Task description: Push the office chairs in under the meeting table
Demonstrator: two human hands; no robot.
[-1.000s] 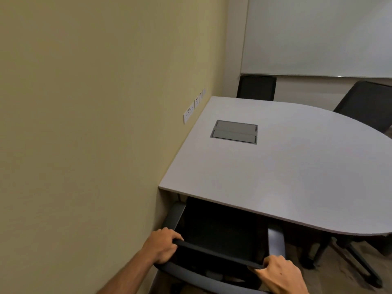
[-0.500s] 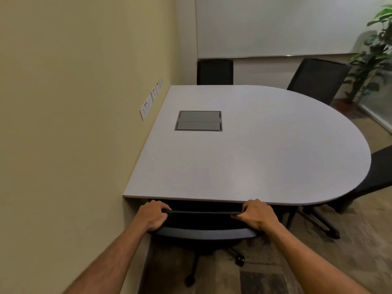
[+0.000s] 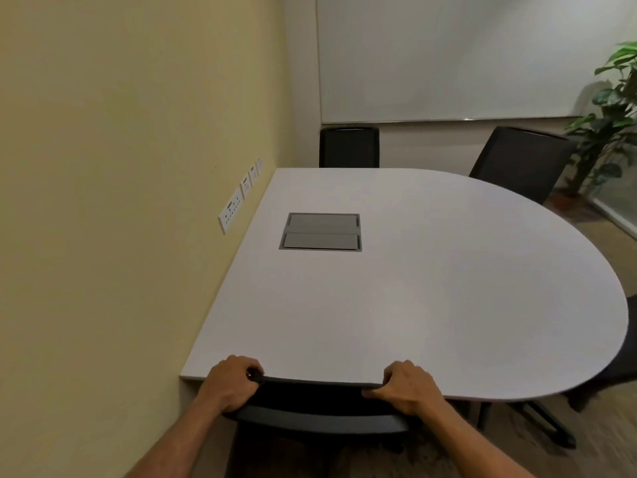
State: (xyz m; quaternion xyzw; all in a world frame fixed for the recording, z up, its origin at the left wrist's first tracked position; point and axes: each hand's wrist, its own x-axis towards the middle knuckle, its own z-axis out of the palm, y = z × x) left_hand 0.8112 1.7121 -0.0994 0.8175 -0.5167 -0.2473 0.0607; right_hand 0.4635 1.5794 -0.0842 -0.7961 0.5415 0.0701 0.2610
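A black office chair [image 3: 317, 405] stands at the near edge of the white meeting table [image 3: 431, 277], its backrest top touching the table edge and its seat hidden underneath. My left hand [image 3: 232, 381] grips the left end of the backrest top. My right hand [image 3: 408, 386] grips the right end. Two more black chairs stand at the far side, one [image 3: 349, 147] close to the far edge, one [image 3: 520, 162] turned at an angle. Part of another chair [image 3: 617, 367] shows at the right, beside the rounded end.
A yellow wall [image 3: 120, 201] with power sockets [image 3: 231, 210] runs along the table's left side. A grey cable box [image 3: 322, 231] is set into the tabletop. A whiteboard [image 3: 448, 56] hangs on the far wall. A potted plant [image 3: 610, 125] stands at the far right.
The near chair has rolled forward until its backrest meets the table edge; both hands stayed on the backrest and moved forward with it. The view has shifted closer to the table.
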